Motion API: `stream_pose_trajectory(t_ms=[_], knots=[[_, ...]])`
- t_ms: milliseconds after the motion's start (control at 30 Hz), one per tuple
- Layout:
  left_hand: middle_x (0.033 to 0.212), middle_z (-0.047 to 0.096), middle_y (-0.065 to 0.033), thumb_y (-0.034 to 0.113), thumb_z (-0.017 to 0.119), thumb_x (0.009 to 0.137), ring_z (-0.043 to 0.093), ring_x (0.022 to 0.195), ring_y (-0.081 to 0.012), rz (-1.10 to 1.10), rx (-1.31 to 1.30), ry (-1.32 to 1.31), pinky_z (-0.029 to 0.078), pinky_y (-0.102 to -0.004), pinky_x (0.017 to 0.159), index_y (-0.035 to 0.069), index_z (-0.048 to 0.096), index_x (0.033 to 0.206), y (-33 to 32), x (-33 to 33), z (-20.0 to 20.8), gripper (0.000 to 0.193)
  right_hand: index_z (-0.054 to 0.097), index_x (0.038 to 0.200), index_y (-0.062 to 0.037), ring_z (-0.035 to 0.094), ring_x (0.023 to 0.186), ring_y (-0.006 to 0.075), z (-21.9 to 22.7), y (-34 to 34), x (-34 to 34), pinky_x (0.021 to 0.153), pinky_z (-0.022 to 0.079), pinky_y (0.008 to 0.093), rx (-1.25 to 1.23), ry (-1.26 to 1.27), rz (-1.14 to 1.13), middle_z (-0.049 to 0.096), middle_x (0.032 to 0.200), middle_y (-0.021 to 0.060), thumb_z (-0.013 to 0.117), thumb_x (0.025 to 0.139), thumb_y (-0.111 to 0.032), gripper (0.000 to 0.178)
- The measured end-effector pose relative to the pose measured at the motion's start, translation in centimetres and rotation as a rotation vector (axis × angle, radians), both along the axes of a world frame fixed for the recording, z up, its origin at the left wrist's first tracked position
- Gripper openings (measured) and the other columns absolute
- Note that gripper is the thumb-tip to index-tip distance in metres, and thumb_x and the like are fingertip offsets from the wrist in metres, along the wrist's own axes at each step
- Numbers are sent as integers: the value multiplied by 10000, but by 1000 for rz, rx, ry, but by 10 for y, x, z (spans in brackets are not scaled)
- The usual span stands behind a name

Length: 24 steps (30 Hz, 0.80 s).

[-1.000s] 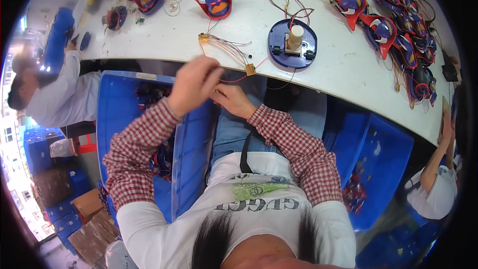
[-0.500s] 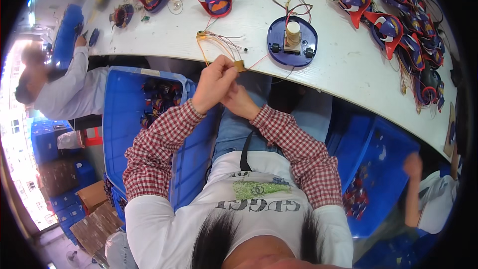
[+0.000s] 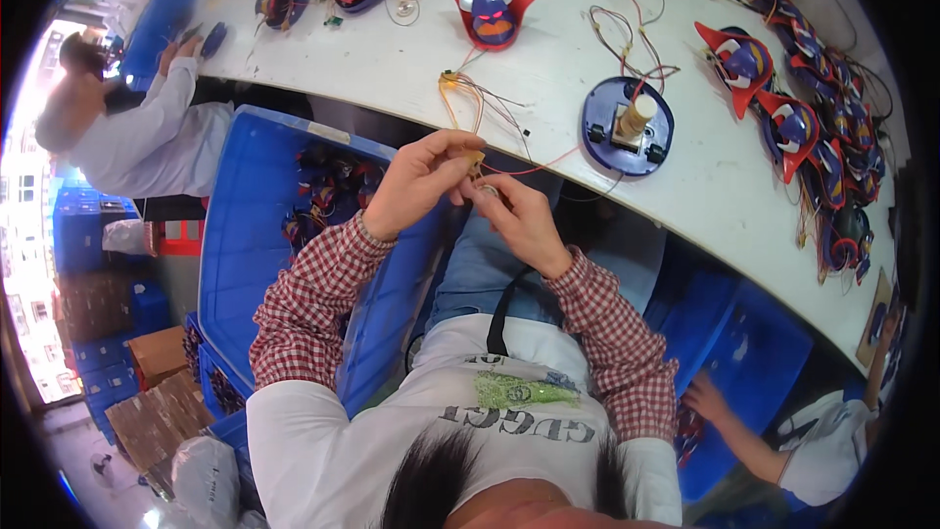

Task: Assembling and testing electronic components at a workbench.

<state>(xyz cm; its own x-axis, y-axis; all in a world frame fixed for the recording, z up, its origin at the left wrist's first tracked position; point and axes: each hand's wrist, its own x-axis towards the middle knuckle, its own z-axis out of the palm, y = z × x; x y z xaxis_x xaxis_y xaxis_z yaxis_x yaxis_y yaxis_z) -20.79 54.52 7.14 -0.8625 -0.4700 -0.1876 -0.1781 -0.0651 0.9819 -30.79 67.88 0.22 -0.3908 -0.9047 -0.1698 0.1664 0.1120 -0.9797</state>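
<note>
My left hand (image 3: 416,184) pinches a small yellow-brown board (image 3: 474,159) just off the table's front edge. Close beside it, my right hand (image 3: 524,220) has thumb and finger pressed together at the board's lower side; what lies between those fingertips is too small to make out. Yellow, dark and red wires (image 3: 460,88) lie on the table just beyond the board. A thin red wire runs from near my hands toward a purple oval toy base (image 3: 594,140), which bears a pale cylinder and dark fittings.
A red-and-purple horned toy head (image 3: 492,27) stands farther back on the white table (image 3: 392,88). Several similar heads (image 3: 793,132) crowd the right side. Below the edge, a blue bin (image 3: 264,235) holds more parts. Co-workers sit at left and right, one hand (image 3: 705,397) over another bin.
My right hand has come out from under the left and now meets it at the board. The view has shifted, and the right-hand co-worker's hand has moved to the bin parts.
</note>
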Motion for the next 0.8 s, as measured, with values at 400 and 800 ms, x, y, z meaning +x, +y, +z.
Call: stream_pose_trajectory(t_ms=[400, 800], knots=[[902, 644, -117, 41, 560, 902, 611, 700, -130, 219, 139, 203, 492, -201, 581, -35, 575, 1117, -14, -18, -12, 228, 559, 1109, -38, 610, 643, 281, 36, -45, -55, 538, 475, 334, 30, 1295, -226, 641, 878, 125, 619, 820, -62, 295], [881, 655, -105, 72, 570, 899, 617, 723, -126, 253, 179, 147, 504, -198, 621, -39, 594, 1092, -15, -38, -31, 224, 573, 1048, -25, 583, 631, 234, 40, -30, -59, 534, 465, 303, -128, 1069, -141, 597, 873, 104, 634, 792, 13, 266]])
